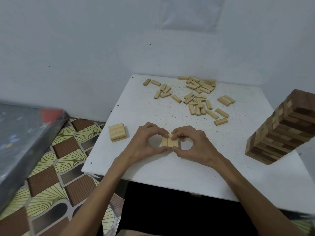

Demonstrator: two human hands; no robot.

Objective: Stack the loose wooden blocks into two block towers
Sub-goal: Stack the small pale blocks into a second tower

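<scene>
Three blocks point(170, 142) are pinched together by left hand point(146, 143) and right hand point(192, 145), left of the tall tower point(286, 130).

A white square tabletop with a speckled surface point(170, 176) fills the middle and right of the frame, its far edge against the wall. Loose pale rectangular wooden blocks point(197, 101) lie scattered flat across its upper middle, some heaped near the far edge, with a thinner scatter of the same blocks point(162, 90) toward the upper left of the table. A small low stack of pale wooden blocks point(118, 132) sits at the table's left edge. A row of three pale wooden blocks point(170, 142) lies side by side, touching, at frame centre. At the right edge stands a tall tower of darker brown and tan wooden blocks point(283, 128).
</scene>
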